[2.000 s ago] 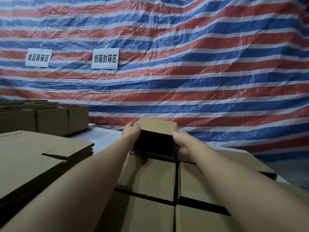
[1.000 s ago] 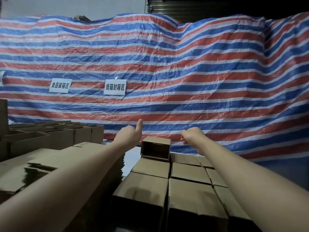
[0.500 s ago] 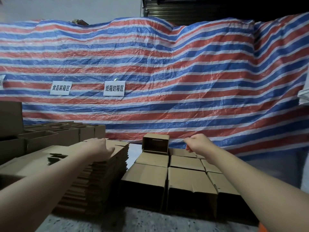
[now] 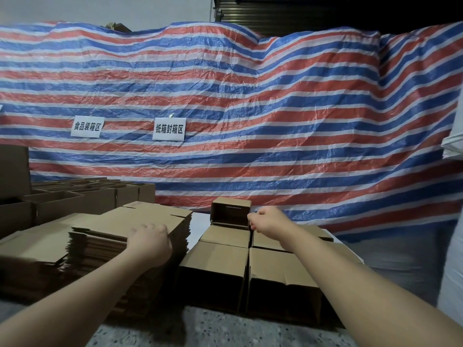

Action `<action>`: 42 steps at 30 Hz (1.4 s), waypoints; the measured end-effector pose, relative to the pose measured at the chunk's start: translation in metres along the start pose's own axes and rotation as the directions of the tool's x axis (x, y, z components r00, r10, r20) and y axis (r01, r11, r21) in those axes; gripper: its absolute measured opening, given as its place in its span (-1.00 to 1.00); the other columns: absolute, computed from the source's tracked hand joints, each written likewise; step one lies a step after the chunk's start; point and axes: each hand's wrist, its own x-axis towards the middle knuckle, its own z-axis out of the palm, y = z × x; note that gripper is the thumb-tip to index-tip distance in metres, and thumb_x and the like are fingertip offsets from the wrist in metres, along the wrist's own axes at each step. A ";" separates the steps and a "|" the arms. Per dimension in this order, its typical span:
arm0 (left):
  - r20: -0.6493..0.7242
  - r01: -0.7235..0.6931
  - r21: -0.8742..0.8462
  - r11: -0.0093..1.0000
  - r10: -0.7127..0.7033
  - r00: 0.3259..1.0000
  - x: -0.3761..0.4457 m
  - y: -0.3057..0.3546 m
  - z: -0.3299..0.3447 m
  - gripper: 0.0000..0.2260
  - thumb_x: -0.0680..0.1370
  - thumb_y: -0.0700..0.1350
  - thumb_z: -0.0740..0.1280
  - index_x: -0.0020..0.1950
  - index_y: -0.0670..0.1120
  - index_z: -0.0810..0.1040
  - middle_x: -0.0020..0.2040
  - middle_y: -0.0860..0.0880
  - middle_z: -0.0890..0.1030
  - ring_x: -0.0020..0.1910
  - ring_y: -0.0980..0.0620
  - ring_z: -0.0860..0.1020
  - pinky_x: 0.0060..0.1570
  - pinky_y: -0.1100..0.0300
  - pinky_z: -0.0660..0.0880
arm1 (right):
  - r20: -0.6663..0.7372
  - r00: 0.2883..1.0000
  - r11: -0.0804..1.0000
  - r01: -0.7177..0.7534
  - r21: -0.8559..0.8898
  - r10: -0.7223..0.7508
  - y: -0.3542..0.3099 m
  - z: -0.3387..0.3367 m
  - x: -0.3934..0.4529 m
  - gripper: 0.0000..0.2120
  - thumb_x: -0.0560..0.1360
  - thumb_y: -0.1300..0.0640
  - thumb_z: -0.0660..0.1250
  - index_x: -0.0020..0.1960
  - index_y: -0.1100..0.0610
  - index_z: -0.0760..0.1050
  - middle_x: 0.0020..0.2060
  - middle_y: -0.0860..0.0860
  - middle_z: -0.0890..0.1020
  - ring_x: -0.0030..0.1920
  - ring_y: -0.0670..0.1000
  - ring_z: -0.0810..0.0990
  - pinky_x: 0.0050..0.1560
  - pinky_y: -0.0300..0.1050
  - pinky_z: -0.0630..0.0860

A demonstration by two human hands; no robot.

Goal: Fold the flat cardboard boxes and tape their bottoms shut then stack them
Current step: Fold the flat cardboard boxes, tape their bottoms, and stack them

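A tall stack of flat cardboard boxes stands at the left. My left hand lies on its near right corner, fingers curled over the edge of the top flat box. To the right stands a block of several folded boxes, packed side by side. One more folded box sits on top of the block at the back, its open side facing me. My right hand hovers just right of that box, fingers curled, holding nothing.
More folded open boxes stand in rows at the far left. A red, white and blue striped tarp with two paper signs hangs behind everything. Speckled floor lies in front of the boxes. A white object is at the right edge.
Both hands let go of the folded box, now left on top of the block. I backed away. My left hand swung left and came down onto the flat stack.
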 end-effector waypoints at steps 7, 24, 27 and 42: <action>-0.028 -0.013 -0.013 1.000 0.013 1.000 -0.006 0.000 -0.003 -0.63 0.62 0.10 0.08 0.34 -0.03 0.43 0.31 -0.10 0.51 0.31 -0.11 0.45 0.27 -0.01 0.35 | 0.015 1.000 1.000 -0.001 -0.019 0.002 0.003 0.005 -0.002 -0.61 0.60 -0.01 0.25 0.13 0.32 0.58 0.15 0.25 0.64 0.01 0.10 0.61 0.22 0.11 0.53; -0.770 -0.462 -0.477 0.748 -0.102 0.630 -0.028 0.016 -0.105 -0.80 0.59 -0.12 0.35 -0.12 -0.22 0.66 -0.27 -0.16 0.64 -0.32 -0.12 0.52 -0.14 0.03 0.37 | -0.076 0.997 0.999 0.034 0.029 -0.032 -0.010 -0.024 -0.010 -0.67 0.64 0.01 0.21 0.05 0.28 0.57 -0.12 0.15 0.62 -0.19 0.01 0.50 -0.20 -0.07 0.48; -0.770 -0.511 -0.520 0.684 -0.117 0.628 -0.035 0.026 -0.128 -0.77 0.61 -0.10 0.33 -0.11 -0.23 0.65 -0.28 -0.15 0.63 -0.32 -0.15 0.52 -0.23 0.03 0.37 | -0.177 0.983 0.995 0.052 0.084 -0.037 -0.017 -0.038 -0.012 -0.68 0.64 -0.06 0.18 -0.15 0.14 0.43 -0.28 0.03 0.45 -0.28 0.00 0.42 -0.26 -0.09 0.35; -0.489 -0.488 -0.870 0.070 0.003 0.872 -0.067 0.063 -0.178 -0.77 0.52 0.18 0.34 -0.08 0.04 0.63 -0.19 -0.01 0.68 -0.26 0.12 0.58 -0.36 0.29 0.50 | -0.355 0.931 0.902 0.082 0.424 0.082 -0.025 -0.112 -0.026 -0.32 0.62 -0.39 -0.08 0.54 0.02 0.26 0.50 0.04 0.38 0.47 0.16 0.38 0.42 0.20 0.32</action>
